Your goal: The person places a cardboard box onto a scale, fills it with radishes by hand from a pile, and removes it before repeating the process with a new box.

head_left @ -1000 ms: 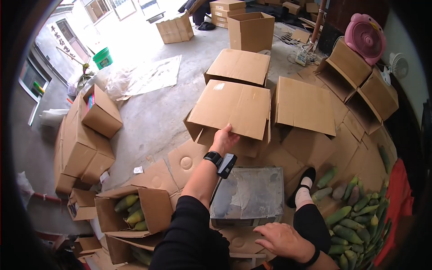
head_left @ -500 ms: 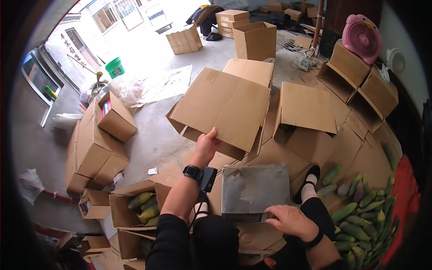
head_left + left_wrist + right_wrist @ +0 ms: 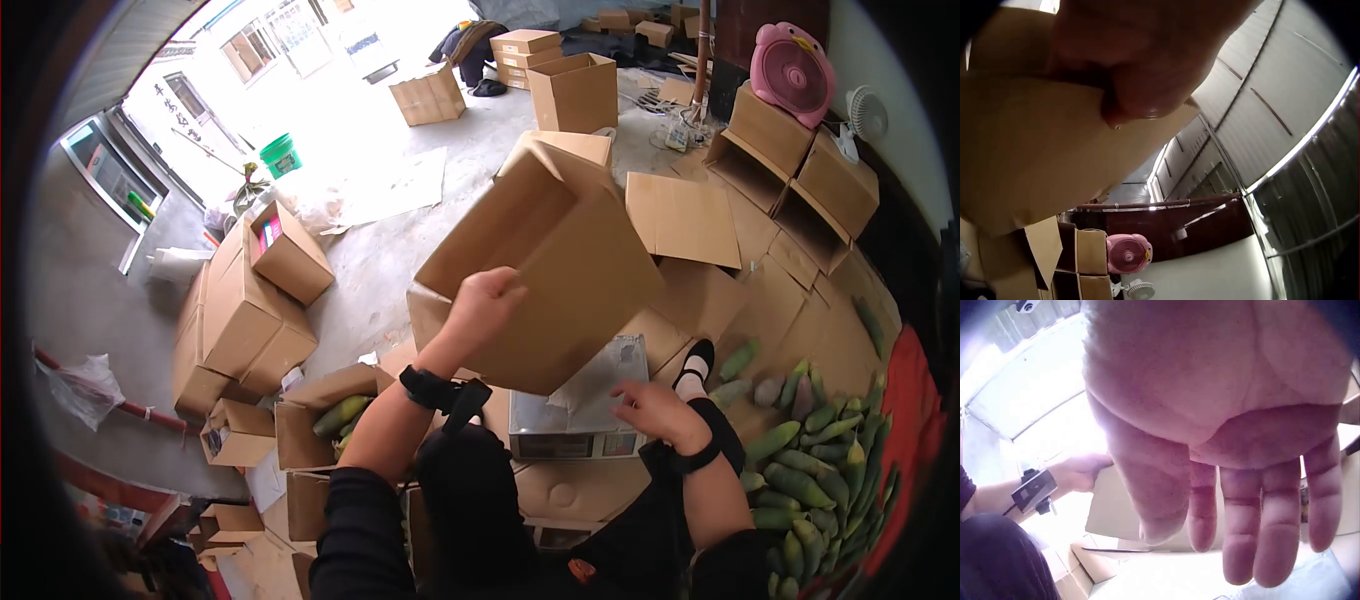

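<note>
My left hand [image 3: 484,306] grips the near edge of a cardboard box [image 3: 590,290], which hangs tilted with its open side toward the upper left. In the left wrist view, curled fingers [image 3: 1147,94] and the thumb pinch the cardboard wall [image 3: 1035,150]. Below the box is a low grey-topped case [image 3: 560,440] with panels along its front, resembling a weighing scale. Over the right side of that case hovers my right hand [image 3: 655,412], holding nothing. Its fingers [image 3: 1241,519] hang loosely extended in the right wrist view, with the box behind them.
Long green vegetables [image 3: 800,480] are heaped on the right beside a red cloth [image 3: 905,410]. More lie in a carton [image 3: 300,430] at the left. Other boxes [image 3: 685,215] stand ahead on flattened cardboard. A pink fan [image 3: 792,75] tops stacked boxes at the far right.
My left hand has lifted the box from the floor, drawn it nearer and tipped it so its inside shows. The right hand has risen slightly over the grey-topped case.
</note>
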A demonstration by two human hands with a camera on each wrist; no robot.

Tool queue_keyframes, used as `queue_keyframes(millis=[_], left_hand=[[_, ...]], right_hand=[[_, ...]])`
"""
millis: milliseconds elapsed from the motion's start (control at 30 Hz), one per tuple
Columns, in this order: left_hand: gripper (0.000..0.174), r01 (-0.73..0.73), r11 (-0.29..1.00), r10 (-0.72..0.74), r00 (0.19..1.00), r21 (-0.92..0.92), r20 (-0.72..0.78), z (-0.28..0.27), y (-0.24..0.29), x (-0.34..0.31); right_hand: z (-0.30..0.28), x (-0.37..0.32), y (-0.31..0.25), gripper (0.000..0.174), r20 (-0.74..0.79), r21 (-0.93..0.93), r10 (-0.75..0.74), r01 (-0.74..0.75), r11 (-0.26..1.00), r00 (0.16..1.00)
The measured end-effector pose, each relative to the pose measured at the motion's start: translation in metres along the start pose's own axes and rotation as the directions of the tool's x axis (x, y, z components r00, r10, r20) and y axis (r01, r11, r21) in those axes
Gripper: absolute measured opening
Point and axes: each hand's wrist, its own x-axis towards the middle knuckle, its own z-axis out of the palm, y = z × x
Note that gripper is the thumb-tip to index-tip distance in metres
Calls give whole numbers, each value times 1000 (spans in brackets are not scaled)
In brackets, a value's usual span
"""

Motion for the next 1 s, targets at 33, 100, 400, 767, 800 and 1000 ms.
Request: queue_keyframes(millis=[33, 100, 400, 767, 800, 1000], left_hand=[[17, -90, 980, 73, 992, 179, 98, 7, 7, -7], [20, -248, 854, 137, 955, 458, 264, 20, 27, -25], [19, -359, 691, -13, 862, 627, 507, 70, 25, -80], [34, -283, 772, -129, 807, 569, 577, 75, 12, -116], [34, -279, 780, -134, 800, 561, 585, 74, 10, -116], [41, -258, 828, -69, 834, 498, 547, 68, 20, -118]], right_hand=[[1, -1, 5, 32, -13, 25, -7, 7, 1000, 1000], [1, -2, 9, 33, -20, 41, 4, -3, 999, 1000], [10, -19, -3, 40, 80, -57, -30, 35, 998, 996], [50, -19, -6, 41, 280, -232, -43, 111, 966, 959], [51, -20, -6, 40, 263, -216, -64, 123, 968, 963], [53, -19, -5, 55, 249, -244, 39, 23, 970, 968]])
